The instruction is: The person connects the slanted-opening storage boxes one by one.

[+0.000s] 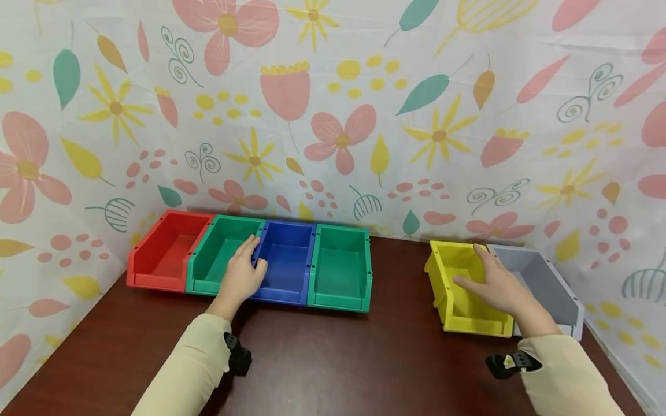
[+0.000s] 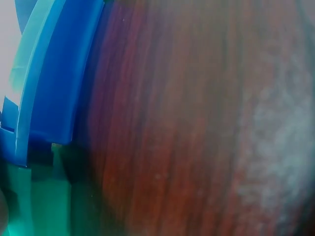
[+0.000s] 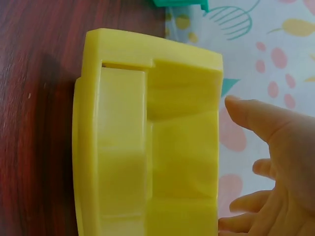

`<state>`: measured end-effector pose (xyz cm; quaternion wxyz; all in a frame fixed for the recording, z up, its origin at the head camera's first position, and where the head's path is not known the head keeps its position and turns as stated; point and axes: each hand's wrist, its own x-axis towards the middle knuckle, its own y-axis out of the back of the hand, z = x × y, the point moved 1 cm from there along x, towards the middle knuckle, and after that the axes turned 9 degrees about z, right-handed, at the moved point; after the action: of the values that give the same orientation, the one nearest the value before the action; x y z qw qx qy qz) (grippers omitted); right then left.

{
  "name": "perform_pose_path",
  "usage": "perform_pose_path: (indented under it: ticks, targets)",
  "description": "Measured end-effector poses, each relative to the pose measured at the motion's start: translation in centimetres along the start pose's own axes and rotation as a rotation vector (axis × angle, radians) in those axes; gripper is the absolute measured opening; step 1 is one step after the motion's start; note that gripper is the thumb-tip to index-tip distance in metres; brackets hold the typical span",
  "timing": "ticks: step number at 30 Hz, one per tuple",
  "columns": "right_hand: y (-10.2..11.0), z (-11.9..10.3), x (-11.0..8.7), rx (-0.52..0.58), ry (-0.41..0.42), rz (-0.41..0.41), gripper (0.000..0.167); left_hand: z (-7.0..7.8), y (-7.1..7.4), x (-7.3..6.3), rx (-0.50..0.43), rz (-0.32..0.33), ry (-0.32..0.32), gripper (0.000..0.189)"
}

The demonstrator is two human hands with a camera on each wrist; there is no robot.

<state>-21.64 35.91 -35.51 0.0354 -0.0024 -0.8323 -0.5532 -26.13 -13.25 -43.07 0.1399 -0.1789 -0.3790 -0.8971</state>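
My left hand (image 1: 243, 277) is over the boundary between a green bin (image 1: 217, 254) and a blue bin (image 1: 287, 261), its fingers extended toward the back and its thumb on the blue bin's side. In the left wrist view, the blue bin's front edge (image 2: 59, 73) shows, with green plastic (image 2: 49, 206) below it. Over a yellow bin (image 1: 465, 316), my right hand (image 1: 496, 286) has its thumb spread away from relaxed fingers and holds nothing. The right wrist view shows this hand (image 3: 285, 162) beside the yellow bin's opening (image 3: 182, 152). A grey bin (image 1: 546, 283) stands against the yellow one.
A red bin (image 1: 169, 248) stands at the left end of the row and another green bin (image 1: 340, 268) at its right end. Dark wooden tabletop (image 1: 333, 358) lies in front and between the two groups. A flower-print cloth (image 1: 333, 190) hangs behind and at both sides.
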Motion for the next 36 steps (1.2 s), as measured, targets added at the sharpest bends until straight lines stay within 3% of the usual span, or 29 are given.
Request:
perform_pose_path:
  ticks: [5, 10, 14, 17, 20, 22, 26, 28, 31, 36]
  targets:
    - [-0.2, -0.5, 0.2, -0.013, -0.02, 0.004, 0.102, 0.2, 0.3, 0.5, 0.045, -0.022, 0.024, 0.057]
    - [-0.5, -1.4, 0.3, -0.053, -0.044, 0.005, 0.099, 1.6, 0.1, 0.6, 0.14, -0.044, 0.055, 0.063]
    - [-0.9, -2.3, 0.5, -0.048, -0.08, 0.014, 0.098, 3.2, -0.6, 0.6, 0.247, 0.016, -0.036, 0.063]
    - [-1.3, -2.8, 0.7, -0.021, -0.109, 0.021, 0.097, 4.4, -1.3, 0.4, 0.269, 0.071, -0.139, 0.059]
    - [-1.7, -3.3, 0.8, -0.003, -0.125, 0.055, 0.096, 5.8, -2.3, 0.1, 0.189, 0.077, -0.211, 0.056]
    - [-2.0, -3.4, 0.8, 0.019, -0.133, 0.107, 0.092, 6.6, -3.1, 0.0, 0.095, 0.018, -0.214, 0.057]
    - [-3.0, -3.3, 0.8, 0.142, -0.168, 0.278, 0.079, 7.8, -5.0, 0.1, -0.115, -0.159, -0.106, 0.063]
    - [-3.7, -3.0, 0.8, 0.221, -0.181, 0.359, 0.072, 8.1, -5.8, 0.2, -0.203, -0.213, -0.046, 0.064]
    - [-5.1, -2.1, 0.9, 0.37, -0.218, 0.394, 0.067, 8.2, -6.8, 0.4, -0.306, -0.232, 0.031, 0.06]
    - [-7.0, -1.2, 1.0, 0.573, -0.353, 0.353, 0.057, 8.0, -7.6, 0.2, -0.386, -0.206, 0.131, 0.055]
